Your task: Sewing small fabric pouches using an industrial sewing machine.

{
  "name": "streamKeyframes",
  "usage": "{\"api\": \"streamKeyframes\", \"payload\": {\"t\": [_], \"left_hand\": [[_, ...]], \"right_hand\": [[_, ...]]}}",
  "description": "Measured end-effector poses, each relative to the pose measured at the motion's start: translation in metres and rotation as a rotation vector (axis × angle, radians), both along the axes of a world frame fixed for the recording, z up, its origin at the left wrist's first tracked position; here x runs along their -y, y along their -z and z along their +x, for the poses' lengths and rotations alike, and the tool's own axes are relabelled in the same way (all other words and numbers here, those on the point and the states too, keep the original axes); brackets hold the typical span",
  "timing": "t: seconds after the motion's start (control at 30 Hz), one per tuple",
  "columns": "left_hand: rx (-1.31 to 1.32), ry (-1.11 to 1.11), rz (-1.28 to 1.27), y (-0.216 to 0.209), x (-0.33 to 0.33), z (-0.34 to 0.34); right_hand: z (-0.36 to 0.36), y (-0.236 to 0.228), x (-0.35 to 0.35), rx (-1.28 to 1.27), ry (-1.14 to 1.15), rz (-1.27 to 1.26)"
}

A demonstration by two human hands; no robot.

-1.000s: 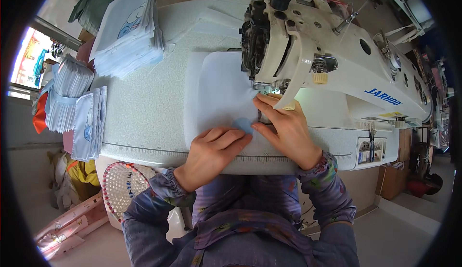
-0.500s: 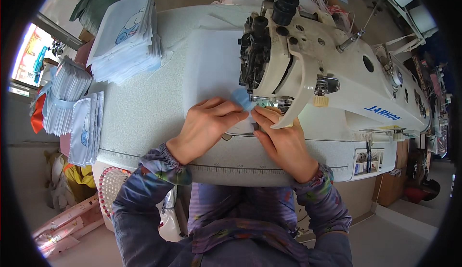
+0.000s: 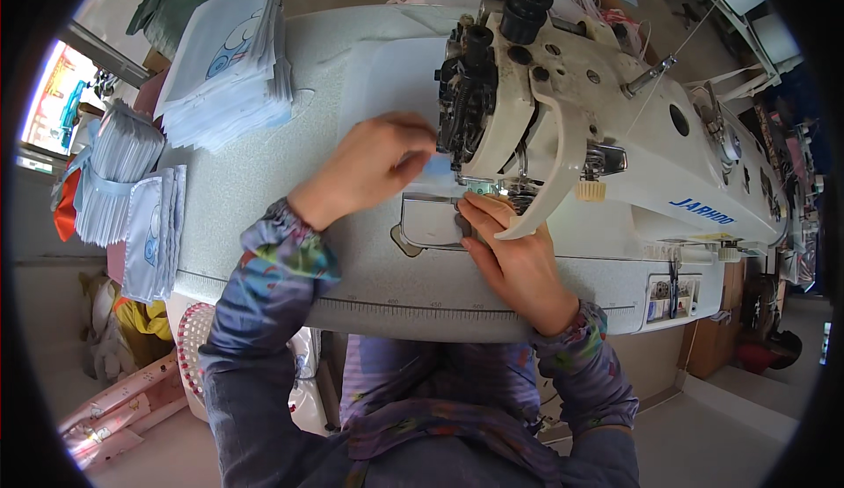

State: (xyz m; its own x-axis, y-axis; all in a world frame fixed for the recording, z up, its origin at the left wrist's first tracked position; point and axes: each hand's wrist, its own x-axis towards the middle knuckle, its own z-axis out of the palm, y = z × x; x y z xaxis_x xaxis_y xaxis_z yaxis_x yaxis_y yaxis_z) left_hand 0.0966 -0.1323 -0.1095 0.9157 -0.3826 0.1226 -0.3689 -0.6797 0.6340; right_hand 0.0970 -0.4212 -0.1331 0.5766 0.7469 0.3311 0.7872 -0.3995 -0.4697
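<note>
A white fabric piece [image 3: 391, 79] with a light blue print lies on the sewing table, its right part under the head of a cream sewing machine [image 3: 563, 127]. My left hand [image 3: 365, 167] is over the lower part of this cloth, left of the needle area. Its fingers are curled in, and their tips are partly hidden and blurred, so what they hold does not show. Just below the presser foot, my right hand [image 3: 519, 264] rests on the metal plate [image 3: 429, 222] with fingers stretched out. A small dark piece shows beside its fingertips.
A tall stack of printed white cloths [image 3: 224, 66] stands at the far left. Tied bundles [image 3: 114, 176] of folded cloths hang over the table's left edge. A ruler strip [image 3: 413, 309] runs along the front, and a small tool tray [image 3: 673, 297] sits at the right.
My left hand has moved up and left from the needle, its fingers curling in. The cloth's lower part has shifted away, baring the metal plate. The right hand has barely moved.
</note>
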Motion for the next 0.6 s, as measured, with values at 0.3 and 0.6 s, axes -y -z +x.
{"api": "streamKeyframes", "payload": {"t": [0.3, 0.6], "left_hand": [[0.333, -0.070, 0.157, 0.029, -0.002, 0.016], [0.346, -0.432, 0.587, 0.012, 0.048, -0.064]], "right_hand": [[-0.003, 0.003, 0.000, 0.008, -0.002, 0.029], [-0.006, 0.002, 0.001, 0.009, 0.049, 0.132]]}}
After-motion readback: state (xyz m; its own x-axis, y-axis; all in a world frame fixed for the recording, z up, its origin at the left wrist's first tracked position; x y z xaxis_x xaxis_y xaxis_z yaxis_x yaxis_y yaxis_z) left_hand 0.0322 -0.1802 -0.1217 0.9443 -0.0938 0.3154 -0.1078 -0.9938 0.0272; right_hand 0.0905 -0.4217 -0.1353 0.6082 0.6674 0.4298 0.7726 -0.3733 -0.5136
